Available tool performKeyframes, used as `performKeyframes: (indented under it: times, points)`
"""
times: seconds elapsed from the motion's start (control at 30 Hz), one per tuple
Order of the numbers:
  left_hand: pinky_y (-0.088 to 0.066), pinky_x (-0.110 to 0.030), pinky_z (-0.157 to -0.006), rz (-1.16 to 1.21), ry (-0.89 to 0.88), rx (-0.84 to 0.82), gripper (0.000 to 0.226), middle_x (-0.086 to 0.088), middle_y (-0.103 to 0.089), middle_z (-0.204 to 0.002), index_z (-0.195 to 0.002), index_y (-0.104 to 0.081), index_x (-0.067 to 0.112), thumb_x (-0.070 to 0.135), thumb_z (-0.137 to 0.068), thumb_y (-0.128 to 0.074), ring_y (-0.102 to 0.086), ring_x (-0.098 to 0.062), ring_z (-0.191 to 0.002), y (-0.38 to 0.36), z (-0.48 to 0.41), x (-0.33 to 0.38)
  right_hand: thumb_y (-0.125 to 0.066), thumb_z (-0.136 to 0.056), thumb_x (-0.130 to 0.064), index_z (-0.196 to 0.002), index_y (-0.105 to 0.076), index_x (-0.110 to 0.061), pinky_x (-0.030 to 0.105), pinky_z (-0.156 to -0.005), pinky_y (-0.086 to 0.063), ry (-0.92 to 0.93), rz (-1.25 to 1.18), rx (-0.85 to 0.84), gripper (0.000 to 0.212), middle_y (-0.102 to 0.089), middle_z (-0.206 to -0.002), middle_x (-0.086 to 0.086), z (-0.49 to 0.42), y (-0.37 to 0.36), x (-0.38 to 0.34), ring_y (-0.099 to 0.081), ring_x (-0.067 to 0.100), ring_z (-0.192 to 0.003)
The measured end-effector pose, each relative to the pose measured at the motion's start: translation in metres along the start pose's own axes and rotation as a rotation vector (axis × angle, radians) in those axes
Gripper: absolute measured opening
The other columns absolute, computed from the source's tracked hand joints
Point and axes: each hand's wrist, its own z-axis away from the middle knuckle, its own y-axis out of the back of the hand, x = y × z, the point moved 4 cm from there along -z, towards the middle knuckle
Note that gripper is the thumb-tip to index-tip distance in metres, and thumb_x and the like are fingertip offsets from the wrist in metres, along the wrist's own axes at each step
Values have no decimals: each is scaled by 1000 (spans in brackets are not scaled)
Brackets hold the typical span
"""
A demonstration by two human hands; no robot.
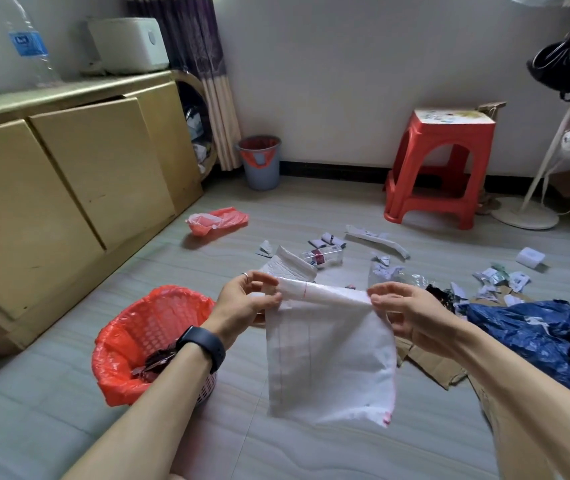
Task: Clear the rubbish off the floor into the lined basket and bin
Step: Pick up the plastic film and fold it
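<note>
- White mailer bag (332, 358): flat, glossy plastic with faint vertical creases. Its top edge is rolled over into a narrow band, and a thin pink trim shows at the lower right corner. It hangs upright between the 2 hands, over the near middle of the floor (311, 452) and just right of the basket.
- Left hand (245, 306): fingers curled, thumb and fingertips pinching the left end of the rolled top edge. A ring sits on 1 finger and a dark watch (203, 344) on the wrist.
- Right hand (408, 313): fingers curled, thumb and forefinger pinching the right end of the same edge.
- Basket (117, 382): lined with red plastic, standing on the floor near the cabinet (68, 188), under the left forearm. Dark scraps lie inside.
- Bin (262, 174): grey, red-lined, at the far edge of the floor against the wall, beside the curtain.
- Floor rubbish beyond the hands: a white padded envelope (290, 266), a clear bottle (323, 256), paper scraps (498, 278) and a red bag (216, 220).
- Floor rubbish towards the right edge: a blue plastic bag (533, 334) and flattened cardboard (432, 365).
</note>
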Motion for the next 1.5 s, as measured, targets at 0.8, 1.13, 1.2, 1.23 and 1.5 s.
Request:
performKeyframes:
  times: [0.8, 1.13, 1.2, 1.23, 1.5]
  points:
    - [-51, -22, -48, -12, 7, 82, 26, -1, -63, -89, -93, -59, 12, -8, -82, -71, -62, -10, -60, 2, 4, 2, -68, -89, -10, -115, -69, -11, 17, -56, -46, 67, 182, 0, 25, -68, -90, 5, 4, -2, -2, -62, 8, -67]
    - [-55, -24, -50, 67, 66, 9, 20, -2, -66, -68, -78, -63, 12, -3, -91, -61, -63, -14, -52, 4, 4, -2, -76, -81, -17, -121, -65, -21, 30, -57, -57, -80, 120, -90, 42, -69, -108, 21, 3, 2, 3, -62, 26, -74]
    - [-53, -24, -48, 7, 113, 5, 23, -2, -67, -68, -79, -64, 15, -3, -92, -59, -64, -15, -52, 8, 5, -7, -76, -85, -26, -124, -64, -27, 34, -54, -53, -102, 259, -96, 41, -66, -106, 28, 5, 2, 7, -56, 30, -73]
    - [-53, -23, -48, -6, 138, 3, 25, -3, -68, -70, -80, -66, 14, -5, -91, -55, -65, -14, -53, 10, 4, -8, -75, -86, -24, -123, -64, -27, 37, -59, -52, -92, 266, -87, 39, -65, -110, 30, 5, 3, 7, -55, 32, -78]
    - [-54, -24, -52, 22, 107, -10, 16, -8, -71, -84, -98, -71, 10, 4, -83, -72, -68, -15, -61, 5, 7, -2, -60, -89, -3, -120, -60, -1, 26, -47, -49, -80, 49, -136, 31, -60, -122, 23, 5, -8, 4, -58, 18, -63]
